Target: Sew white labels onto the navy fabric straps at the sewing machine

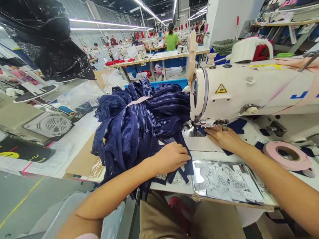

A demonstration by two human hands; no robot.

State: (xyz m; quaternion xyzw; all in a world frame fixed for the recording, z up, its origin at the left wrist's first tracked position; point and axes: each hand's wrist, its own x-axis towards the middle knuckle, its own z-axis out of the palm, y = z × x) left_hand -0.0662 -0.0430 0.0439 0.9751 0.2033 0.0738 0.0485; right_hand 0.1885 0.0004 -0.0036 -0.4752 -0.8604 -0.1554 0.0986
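A sewing machine [224, 86] stands at the right, its needle area above a metal plate [190, 130]. By the presser foot my right hand [224, 138] has its fingertips together on a small dark navy piece of fabric, partly hidden by the hand. My left hand [173, 156] is closed, fingers curled on the edge of the navy fabric, left of the needle. Beside it a large heap of navy garment pieces [124, 129] with pale overlock stitching spreads over the table, banded by a pale strip [139, 101].
A metal tray [196, 186] of white labels lies at the front edge. A pink tape roll [287, 156] sits to the right, near navy scraps [238, 126]. A black plastic bag [62, 49] hangs upper left. A person in green [170, 41] sits farther back.
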